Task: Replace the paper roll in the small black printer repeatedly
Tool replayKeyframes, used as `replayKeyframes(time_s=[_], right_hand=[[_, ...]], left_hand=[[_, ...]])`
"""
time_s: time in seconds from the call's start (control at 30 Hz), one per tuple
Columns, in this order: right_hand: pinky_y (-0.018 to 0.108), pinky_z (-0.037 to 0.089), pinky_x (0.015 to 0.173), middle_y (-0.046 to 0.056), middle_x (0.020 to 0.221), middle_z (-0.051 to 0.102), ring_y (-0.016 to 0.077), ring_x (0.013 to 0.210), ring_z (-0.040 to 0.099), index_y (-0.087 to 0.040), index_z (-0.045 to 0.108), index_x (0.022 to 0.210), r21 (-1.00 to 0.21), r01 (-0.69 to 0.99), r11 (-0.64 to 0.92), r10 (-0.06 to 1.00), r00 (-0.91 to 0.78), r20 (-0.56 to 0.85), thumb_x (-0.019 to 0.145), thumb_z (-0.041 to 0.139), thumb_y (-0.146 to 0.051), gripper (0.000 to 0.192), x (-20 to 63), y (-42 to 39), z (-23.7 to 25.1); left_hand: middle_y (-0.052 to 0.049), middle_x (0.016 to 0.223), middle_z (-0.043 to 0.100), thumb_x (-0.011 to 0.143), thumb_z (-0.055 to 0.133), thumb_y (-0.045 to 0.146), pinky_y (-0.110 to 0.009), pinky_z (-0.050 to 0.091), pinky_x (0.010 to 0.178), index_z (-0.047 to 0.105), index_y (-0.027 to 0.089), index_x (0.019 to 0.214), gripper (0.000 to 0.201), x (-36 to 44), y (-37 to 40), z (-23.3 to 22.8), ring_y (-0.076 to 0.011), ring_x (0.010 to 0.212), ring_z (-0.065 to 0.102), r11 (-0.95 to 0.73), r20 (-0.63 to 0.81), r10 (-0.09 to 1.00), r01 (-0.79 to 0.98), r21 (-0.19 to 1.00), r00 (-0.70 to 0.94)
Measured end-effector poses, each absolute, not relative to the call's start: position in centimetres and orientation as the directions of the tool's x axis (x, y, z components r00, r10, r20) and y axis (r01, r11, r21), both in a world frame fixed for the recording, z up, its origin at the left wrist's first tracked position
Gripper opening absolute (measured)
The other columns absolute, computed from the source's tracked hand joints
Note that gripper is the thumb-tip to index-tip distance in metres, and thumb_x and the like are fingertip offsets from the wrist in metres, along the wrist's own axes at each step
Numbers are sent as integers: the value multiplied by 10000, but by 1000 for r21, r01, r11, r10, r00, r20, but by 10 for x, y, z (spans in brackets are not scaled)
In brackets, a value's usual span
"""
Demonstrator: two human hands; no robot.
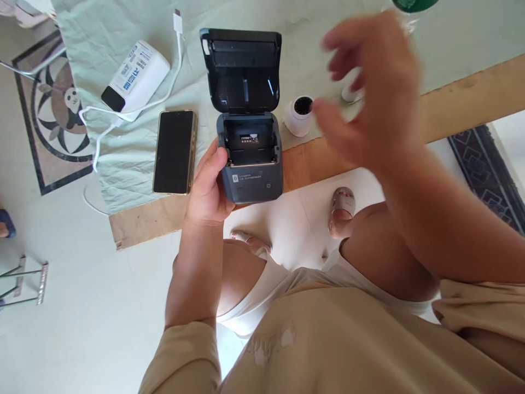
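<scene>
My left hand [209, 189] is closed around the left side of a dark label printer [252, 183], its thumb on the rim. The printer's lid [245, 71] is swung up and back, and the bay shows a small printed sticker with no roll in it. My right hand [369, 93] is raised over the table to the right, smeared by motion, with thumb and fingers apart and nothing visible between them. Close to its thumb, a white label roll [297, 123] with a black core sits on the cloth. A small white piece [350, 94] shows partly behind the right hand.
Left of the printer lies a phone [175, 152]. Beyond it are a white charger-like block [137, 76] with printed labels and a white cable [178, 54]. A green cloth [123, 186] covers the wooden table [143, 221]. Something green [414, 4] is at the top edge.
</scene>
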State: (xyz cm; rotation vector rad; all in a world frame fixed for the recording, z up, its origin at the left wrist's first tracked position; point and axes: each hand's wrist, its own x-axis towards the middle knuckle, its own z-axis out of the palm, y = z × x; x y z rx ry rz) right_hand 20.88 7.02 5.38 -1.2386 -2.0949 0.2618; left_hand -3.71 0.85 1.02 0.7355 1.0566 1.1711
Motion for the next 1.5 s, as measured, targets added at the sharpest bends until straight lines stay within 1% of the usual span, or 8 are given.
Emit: replayKeyframes(time_s=[0.13, 0.3, 0.43, 0.57, 0.73, 0.87, 1.17, 1.5], right_hand=[[511, 542, 1007, 154, 1358, 571, 324, 1142, 635, -267, 567, 1354, -518, 757, 398, 916, -358, 180, 833, 625, -280, 524, 186, 79, 22], [453, 561, 857, 113, 1231, 611, 276, 998, 635, -310, 537, 1392, -676, 632, 380, 922, -322, 217, 794, 633, -187, 618, 185, 87, 5], [319, 558, 712, 32, 1173, 641, 188, 935, 657, -344, 422, 1421, -979, 125, 163, 975, -172, 141, 696, 677, -155, 792, 184, 88, 14], [255, 498, 551, 32, 1083, 660, 190, 924, 709, -281, 523, 1143, -949, -253, -187, 982, -77, -173, 741, 609, -270, 411, 181, 91, 29], [276, 545, 657, 3, 1184, 659, 175, 1005, 698, -296, 629, 1167, -975, 59, 213, 967, -151, 203, 825, 609, -177, 362, 176, 74, 53], [286, 565, 935, 25, 1381, 640, 166, 1208, 623, -221, 577, 1302, -711, 296, 638, 753, -432, 496, 929, 606, -239, 375, 165, 57, 63], [319, 407, 726, -4, 1030, 667, 197, 840, 598, -266, 516, 935, -519, 621, 587, 804, -521, 286, 791, 528, -33, 274, 141, 61, 55], [382, 502, 953, -4, 1208, 689, 236, 1085, 614, -282, 631, 915, -517, 592, 618, 778, -554, 296, 864, 532, -135, 184, 144, 62, 51]], left_hand=[[-55, 1195, 763, 847, 707, 602, -474, 571, 929, 707, 276, 1187, 470, -39, 8, 7, -381, 1228, 679, 254, -253, 966, -346, 903, 47], [-70, 1131, 752, 862, 705, 620, -383, 580, 748, 687, 241, 1207, 513, -42, 7, 2, -286, 972, 744, 216, -217, 975, -372, 903, 41], [-72, 1113, 761, 823, 771, 583, -364, 592, 730, 698, 226, 1175, 506, -40, 7, 5, -264, 925, 735, 229, -233, 972, -402, 886, 41], [-69, 1104, 765, 823, 784, 588, -378, 604, 787, 699, 230, 1143, 487, -36, 7, 8, -261, 947, 732, 192, -200, 980, -412, 890, 25], [-69, 1114, 759, 877, 751, 557, -389, 595, 871, 684, 214, 1181, 463, -37, 6, 6, -297, 1083, 732, 184, -178, 982, -424, 887, 55], [-70, 1224, 743, 908, 736, 520, -399, 579, 974, 665, 226, 1173, 402, -38, 6, 4, -282, 1166, 711, 183, -161, 983, -471, 863, 87], [-53, 1078, 735, 925, 733, 435, -337, 583, 970, 674, 195, 1134, 323, -36, 6, 4, -250, 1181, 706, 127, -121, 992, -475, 871, 44], [-39, 988, 727, 930, 699, 490, -403, 545, 1025, 721, 246, 1063, 279, -34, 5, 7, -297, 1252, 662, 95, -98, 995, -401, 911, 13]])
